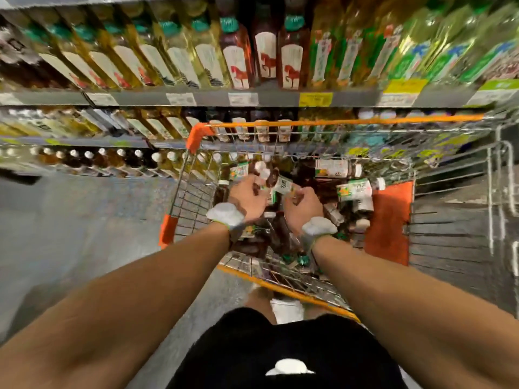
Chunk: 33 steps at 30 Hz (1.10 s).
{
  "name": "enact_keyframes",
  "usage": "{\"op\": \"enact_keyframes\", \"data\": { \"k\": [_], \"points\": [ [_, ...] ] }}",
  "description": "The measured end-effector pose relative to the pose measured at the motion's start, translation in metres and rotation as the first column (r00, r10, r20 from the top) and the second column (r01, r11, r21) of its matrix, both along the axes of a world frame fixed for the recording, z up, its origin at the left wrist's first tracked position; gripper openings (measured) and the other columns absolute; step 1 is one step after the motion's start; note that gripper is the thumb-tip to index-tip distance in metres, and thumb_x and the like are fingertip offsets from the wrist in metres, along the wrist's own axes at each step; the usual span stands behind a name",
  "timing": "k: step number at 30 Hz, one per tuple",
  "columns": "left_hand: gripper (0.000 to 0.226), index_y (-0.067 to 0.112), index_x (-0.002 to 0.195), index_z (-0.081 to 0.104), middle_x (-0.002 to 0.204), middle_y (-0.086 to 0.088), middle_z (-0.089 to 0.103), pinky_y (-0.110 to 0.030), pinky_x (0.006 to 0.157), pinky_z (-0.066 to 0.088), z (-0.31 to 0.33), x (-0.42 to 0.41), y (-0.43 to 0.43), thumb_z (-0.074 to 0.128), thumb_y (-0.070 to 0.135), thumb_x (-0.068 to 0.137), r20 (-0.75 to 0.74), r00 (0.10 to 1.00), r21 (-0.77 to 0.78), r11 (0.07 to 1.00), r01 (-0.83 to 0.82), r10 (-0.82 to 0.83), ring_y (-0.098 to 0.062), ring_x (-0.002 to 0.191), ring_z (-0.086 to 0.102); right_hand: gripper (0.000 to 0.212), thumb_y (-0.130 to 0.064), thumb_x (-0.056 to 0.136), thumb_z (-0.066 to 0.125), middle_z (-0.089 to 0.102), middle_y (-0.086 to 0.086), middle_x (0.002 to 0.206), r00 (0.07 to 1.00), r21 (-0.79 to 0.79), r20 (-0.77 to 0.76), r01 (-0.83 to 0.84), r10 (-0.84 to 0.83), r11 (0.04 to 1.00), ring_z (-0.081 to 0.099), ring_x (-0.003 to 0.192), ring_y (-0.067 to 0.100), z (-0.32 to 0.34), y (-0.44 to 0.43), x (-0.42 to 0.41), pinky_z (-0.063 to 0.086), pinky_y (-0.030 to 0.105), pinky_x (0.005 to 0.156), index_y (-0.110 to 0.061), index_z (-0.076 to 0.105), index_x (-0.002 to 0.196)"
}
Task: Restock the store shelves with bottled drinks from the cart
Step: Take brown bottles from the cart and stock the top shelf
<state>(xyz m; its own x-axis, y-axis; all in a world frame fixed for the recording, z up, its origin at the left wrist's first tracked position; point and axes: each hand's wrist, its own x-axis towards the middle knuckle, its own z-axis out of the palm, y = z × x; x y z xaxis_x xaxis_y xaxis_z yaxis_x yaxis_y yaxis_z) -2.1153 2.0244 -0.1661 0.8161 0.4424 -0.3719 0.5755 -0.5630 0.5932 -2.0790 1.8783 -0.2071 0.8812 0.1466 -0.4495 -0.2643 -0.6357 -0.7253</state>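
Deep in the cart (196, 133), the left hand's (248, 196) grip clamps a dark white-capped bottle (261, 170) to lift for the shelves (140, 98), the right hand's (304, 204) grip alongside too blurred to call.

cart: the silver wire cart with orange trim (200, 130) hid its lowest bottles under the pile, and its right side was smeared.
left hand: the left hand (247, 196) had its fingertips buried among the brown bottled drinks with white caps (335, 167); any grip could not be told.
right hand: the right hand (303, 204) had its fingers curled under, out of sight.
price tags: the white and yellow paper price tags (243, 99) were too blurred to read.
top shelf: the tall bottles with white horse labels (240, 56) were cut off by the upper edge.
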Motion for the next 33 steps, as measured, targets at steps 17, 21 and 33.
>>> {"op": "enact_keyframes", "data": {
  "k": [17,21,33],
  "points": [
    [0.073,0.026,0.147,0.046,0.148,-0.012,0.048,-0.050,0.103,0.050,-0.201,-0.037,0.070,0.074,0.042,0.083,-0.610,0.736,-0.050,0.940,0.336,-0.295,-0.036,0.132,0.049,0.054,-0.048,0.084,0.073,0.064,0.010,0.123,0.984,-0.191,-0.165,0.042,-0.074,0.981,0.057,0.118,0.031,-0.164,0.072,-0.010,0.046,0.035,0.092,-0.013,0.061,0.123],
    [0.079,0.020,0.149,0.043,0.143,-0.013,0.052,-0.044,0.104,0.048,-0.226,-0.034,0.067,0.078,0.041,0.082,-0.626,0.667,-0.076,0.883,0.464,-0.404,-0.038,0.131,0.050,0.086,-0.053,0.088,0.071,0.042,0.012,0.154,0.979,-0.217,-0.202,-0.009,-0.036,0.976,0.035,0.144,0.030,-0.190,0.082,-0.002,0.032,0.040,0.117,-0.008,0.036,0.152],
    [0.090,0.017,0.140,0.052,0.129,-0.015,0.059,-0.046,0.095,0.053,-0.244,-0.042,0.070,0.087,0.055,0.066,-0.538,0.633,-0.196,0.813,0.549,-0.557,-0.038,0.117,0.058,0.090,-0.056,0.081,0.073,0.045,0.013,0.147,0.985,-0.278,-0.174,-0.030,-0.019,0.960,0.037,0.138,0.036,-0.219,0.095,0.006,0.034,0.052,0.110,-0.007,0.037,0.146]
  ]
}}
